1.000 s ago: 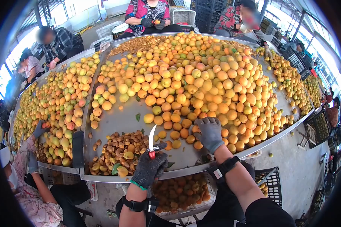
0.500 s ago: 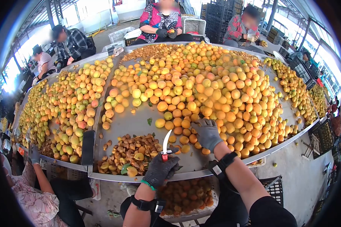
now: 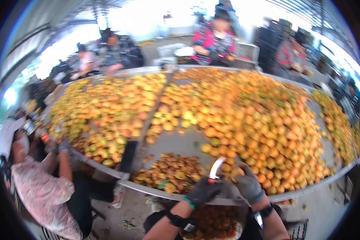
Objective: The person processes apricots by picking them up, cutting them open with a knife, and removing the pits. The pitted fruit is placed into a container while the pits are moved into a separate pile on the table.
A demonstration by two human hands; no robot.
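Observation:
My left hand point(image 3: 204, 193), in a dark glove, is closed around a curved knife point(image 3: 216, 167). The white blade points up and a bit of red handle shows above the fist. Just to the right, my right hand point(image 3: 250, 185), in a grey glove, has its fingers closed on an apricot point(image 3: 237, 173) close to the knife. Motion blur softens both hands. Beyond them a big heap of orange-yellow apricots point(image 3: 276, 136) covers the metal table point(image 3: 168, 145). Brownish fruit pieces point(image 3: 174, 170) lie piled left of the knife.
A raised divider point(image 3: 150, 120) with a black block point(image 3: 129, 156) separates another apricot heap point(image 3: 108, 116) on the left. A crate of dark fruit point(image 3: 214, 224) stands below the table edge. A co-worker point(image 3: 44, 188) sits at left; several others sit across the table.
The view has swung left, so the table appears shifted right. My right hand has drawn back from the heap with an apricot and come beside the knife in my left hand.

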